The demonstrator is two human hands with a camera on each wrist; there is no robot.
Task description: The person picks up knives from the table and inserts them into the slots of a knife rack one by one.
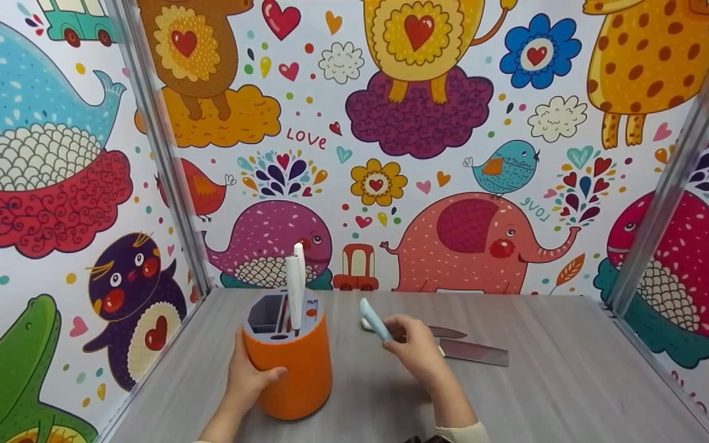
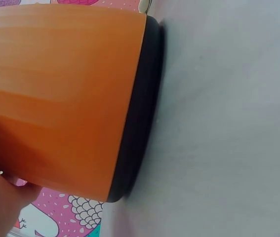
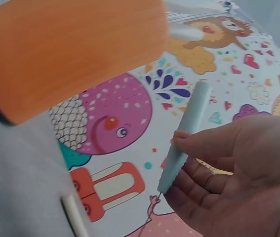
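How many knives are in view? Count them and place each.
4: two white-handled knives stand in the orange holder, the right hand pinches a blue-handled one, another knife lies on the table behind it. The wide blade beside the hand may be a fifth.

Two bare forearms reaching forward from the bottom edge in the head view, roughly parallel. Left hand (image 1: 248,376) set upright, palm turned inward, fingers wrapped out of sight and thumb curled across the front in a firm grip; only a patch of palm visible at the lower corner in the left wrist view. Right hand (image 1: 415,349) further forward and a little higher, back facing up, wrist slightly bent, a pale cuff at the forearm. Fingers (image 3: 204,143) loosely bent, thumb and fingertips pinching together, palm cupped beneath.
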